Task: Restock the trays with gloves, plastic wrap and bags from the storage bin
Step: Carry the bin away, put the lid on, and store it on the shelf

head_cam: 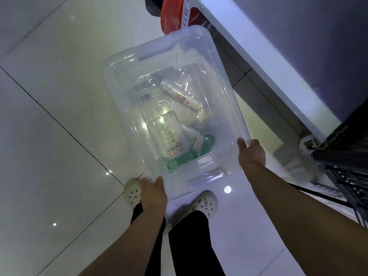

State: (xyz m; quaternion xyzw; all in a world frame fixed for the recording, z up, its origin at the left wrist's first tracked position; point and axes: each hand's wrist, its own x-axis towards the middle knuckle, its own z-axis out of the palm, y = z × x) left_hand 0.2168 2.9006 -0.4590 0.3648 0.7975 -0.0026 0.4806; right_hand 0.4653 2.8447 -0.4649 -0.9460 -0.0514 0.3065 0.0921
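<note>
Glossy white floor tiles [59,96] lie under us, with a white-edged desk [258,66] and a black wire rack [342,156] off to our right. We hold the clear storage bin [119,96] above the floor in front of our legs, and it appears to be lidded. Its long axis runs away from us, leaning a little left, so the short near end faces us.

Our left hand [152,191] grips the near-left corner, thumb on top and fingers curled under. Our right hand [252,151] clamps the near-right corner the same way, sitting further forward than the left. Through the plastic we see a wrapped roll [182,96] and green-printed packets [171,140], lying toward our end.

No trays are in view. Setting the bin down likely comes first, and the desk is closer to the right hand.
</note>
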